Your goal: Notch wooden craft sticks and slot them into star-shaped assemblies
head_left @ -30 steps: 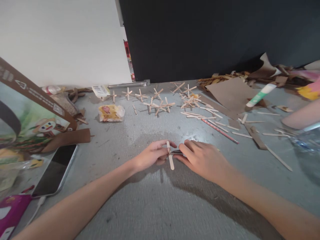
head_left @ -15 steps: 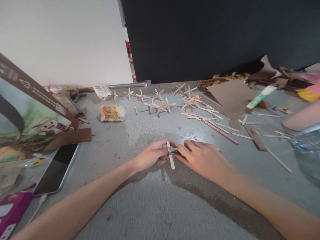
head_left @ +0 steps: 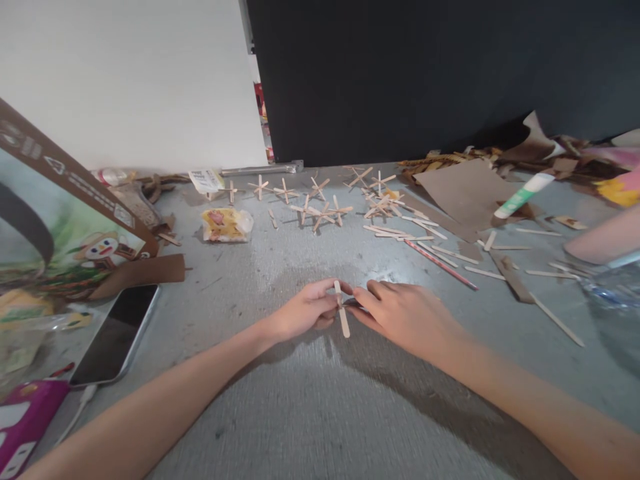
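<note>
My left hand (head_left: 315, 307) is closed around a pale wooden craft stick (head_left: 345, 323), which stands nearly upright across the fingertips. Another piece may be crossed behind it, but the fingers hide that part. My right hand (head_left: 400, 307) is closed, knuckles up, on a thin dark blade-like tool (head_left: 354, 303); only its tip end shows, touching or very near the stick's middle. Beyond the hands, several crossed-stick shapes (head_left: 323, 215) stand on the grey surface (head_left: 280, 413). Loose craft sticks (head_left: 387, 232) lie to their right.
A red-patterned pencil (head_left: 440, 264) lies among the loose sticks. Brown cardboard (head_left: 455, 193) and a green-and-white tube (head_left: 524, 195) are at the back right. On the left are a phone (head_left: 116, 335) with a cable, a printed bag (head_left: 95, 220) and a yellow packet (head_left: 226, 225).
Both hands keep almost the same pose around the stick. The view has shifted very slightly, and a small yellow bit beside the right hand no longer shows.
</note>
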A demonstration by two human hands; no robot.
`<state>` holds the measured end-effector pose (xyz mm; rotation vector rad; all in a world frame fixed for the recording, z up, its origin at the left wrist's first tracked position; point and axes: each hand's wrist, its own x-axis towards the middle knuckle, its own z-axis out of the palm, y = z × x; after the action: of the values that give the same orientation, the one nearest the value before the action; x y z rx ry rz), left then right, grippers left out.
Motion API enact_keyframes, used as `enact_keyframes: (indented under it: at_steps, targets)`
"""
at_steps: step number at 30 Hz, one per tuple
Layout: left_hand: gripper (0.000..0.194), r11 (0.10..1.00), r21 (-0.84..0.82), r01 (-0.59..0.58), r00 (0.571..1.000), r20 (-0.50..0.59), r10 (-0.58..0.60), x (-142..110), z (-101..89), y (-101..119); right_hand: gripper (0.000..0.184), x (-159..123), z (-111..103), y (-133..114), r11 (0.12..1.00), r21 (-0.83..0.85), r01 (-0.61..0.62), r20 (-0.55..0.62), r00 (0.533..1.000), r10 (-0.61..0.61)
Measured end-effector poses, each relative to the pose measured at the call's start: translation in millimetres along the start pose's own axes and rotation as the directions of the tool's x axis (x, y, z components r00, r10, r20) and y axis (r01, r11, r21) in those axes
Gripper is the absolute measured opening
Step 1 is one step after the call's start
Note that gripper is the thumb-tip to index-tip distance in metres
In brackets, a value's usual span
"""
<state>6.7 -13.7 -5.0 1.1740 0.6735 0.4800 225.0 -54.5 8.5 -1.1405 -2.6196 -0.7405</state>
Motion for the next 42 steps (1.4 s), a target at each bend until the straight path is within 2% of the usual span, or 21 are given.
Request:
enact_keyframes:
  at_steps: [13, 18, 23, 32, 42]
  targets:
    - [0.031, 0.999, 0.03, -0.035, 0.999, -0.01, 0.036, -1, 3.6, -1, 0.027, 1, -4, 5, 0.999, 0.036, -0.003, 0.124, 0.992, -0.002]
    - [0.032, 0.996, 0.058, -0.064, 0.998, -0.002, 0.065, -1, 3.1, -3, 0.026, 1, -5, 7, 1.0, 0.024, -0.013, 0.134, 0.991, 0.009]
    - [0.035, 0.993, 0.1, -0.06, 0.998, 0.015, 0.058, -1, 1.8, -4, 0.028, 1, -6, 7, 0.998, 0.062, 0.023, 0.171, 0.985, -0.033]
    - [0.035, 0.995, 0.055, -0.084, 0.996, 0.007, 0.084, -1, 3.4, -3, 0.034, -2, 1, 13, 0.998, 0.061, 0.021, 0.041, 0.999, -0.023]
    - [0.039, 0.997, 0.038, -0.069, 0.998, -0.005, 0.069, -2, 3.9, -2, 0.031, -1, 0, 8, 1.0, 0.003, 0.031, 0.005, 1.0, -0.031]
